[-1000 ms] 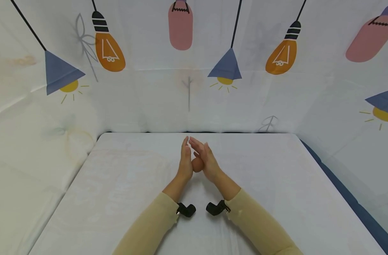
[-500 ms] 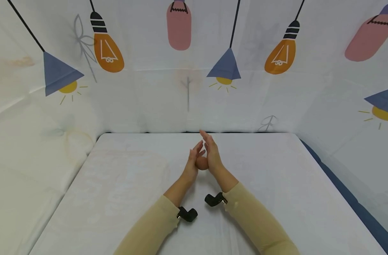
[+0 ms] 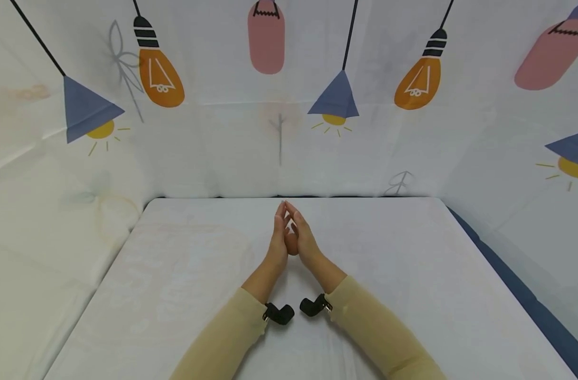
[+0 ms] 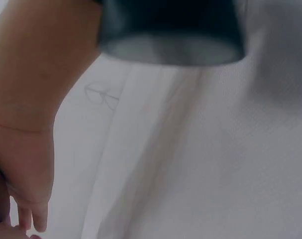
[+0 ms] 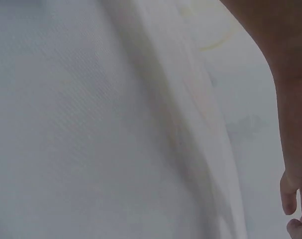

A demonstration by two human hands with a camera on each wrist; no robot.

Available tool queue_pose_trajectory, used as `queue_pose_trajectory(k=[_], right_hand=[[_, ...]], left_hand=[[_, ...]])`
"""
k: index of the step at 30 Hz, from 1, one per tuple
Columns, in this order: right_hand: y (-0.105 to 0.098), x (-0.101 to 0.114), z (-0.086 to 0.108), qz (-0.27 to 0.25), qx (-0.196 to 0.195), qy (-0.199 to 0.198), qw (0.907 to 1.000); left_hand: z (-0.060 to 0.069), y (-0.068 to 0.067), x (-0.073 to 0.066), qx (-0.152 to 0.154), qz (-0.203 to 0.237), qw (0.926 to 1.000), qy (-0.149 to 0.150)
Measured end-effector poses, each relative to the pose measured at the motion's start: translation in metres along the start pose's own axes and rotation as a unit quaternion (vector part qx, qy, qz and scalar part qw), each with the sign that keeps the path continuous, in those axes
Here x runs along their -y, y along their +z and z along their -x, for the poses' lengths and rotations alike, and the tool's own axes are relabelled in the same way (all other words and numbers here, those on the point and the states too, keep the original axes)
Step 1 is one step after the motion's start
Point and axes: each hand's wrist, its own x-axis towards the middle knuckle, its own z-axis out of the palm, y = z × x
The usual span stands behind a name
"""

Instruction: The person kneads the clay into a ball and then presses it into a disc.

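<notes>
A small reddish-brown ball [image 3: 291, 244] sits between two facing palms above the middle of the table. My left hand [image 3: 276, 241] presses it from the left, fingers fairly straight and pointing forward. From the other side my right hand [image 3: 309, 243] presses against it, and the fingertips of both hands meet in front. Both palms cover the ball's sides. In the left wrist view, the left hand [image 4: 26, 164] runs down the left edge with part of a dark brown round shape beside it. The right wrist view catches the right hand [image 5: 296, 149] only at its edge; no ball shows there.
A white-covered table [image 3: 184, 274] lies under the forearms. Behind it hangs a white cloth [image 3: 222, 148] printed with lamps and bulbs. Each sleeve cuff carries a small black wrist camera [image 3: 279, 314]. Dark blue shows along the table's right edge.
The hands have slid against each other: the right went forward, then back, the left the reverse. The ball shifted slightly right, then left, and more of it is now covered.
</notes>
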Motion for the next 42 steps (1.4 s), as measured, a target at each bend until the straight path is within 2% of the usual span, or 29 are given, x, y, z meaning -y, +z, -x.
queue_pose_trajectory(k=[5, 9, 12, 17, 24, 28, 32, 35, 42], right_hand=[[0.007, 0.001, 0.006, -0.015, 0.032, 0.011, 0.9993], [0.008, 0.002, 0.01, -0.049, 0.073, 0.023, 0.9959], [0.006, 0.005, 0.012, -0.078, 0.094, 0.018, 0.9924], [0.002, 0.016, 0.012, -0.098, 0.073, -0.007, 0.9925], [-0.008, 0.024, 0.003, -0.112, 0.029, -0.031, 0.9928], [-0.01, 0.019, -0.004, -0.107, -0.002, -0.02, 0.9941], [-0.013, 0.009, -0.009, -0.072, -0.022, -0.017, 0.997], [-0.014, 0.0, -0.011, -0.057, -0.022, -0.01, 0.9981], [-0.006, -0.006, -0.007, -0.097, 0.025, 0.04, 0.9941]], left_hand=[[-0.004, -0.005, -0.003, -0.041, -0.049, 0.9979, -0.007], [-0.006, -0.011, -0.005, -0.064, -0.051, 0.9964, -0.021], [-0.006, -0.015, -0.004, -0.072, -0.053, 0.9955, -0.032], [-0.004, -0.017, 0.001, -0.053, -0.075, 0.9956, -0.022], [0.0, -0.011, 0.008, 0.036, -0.093, 0.995, -0.007], [0.003, -0.006, 0.009, 0.058, -0.089, 0.9943, 0.001], [0.007, -0.001, 0.008, 0.057, -0.055, 0.9968, -0.005], [0.009, 0.001, 0.007, 0.047, -0.032, 0.9983, -0.004], [0.005, 0.006, 0.004, -0.009, -0.017, 0.9995, 0.027]])
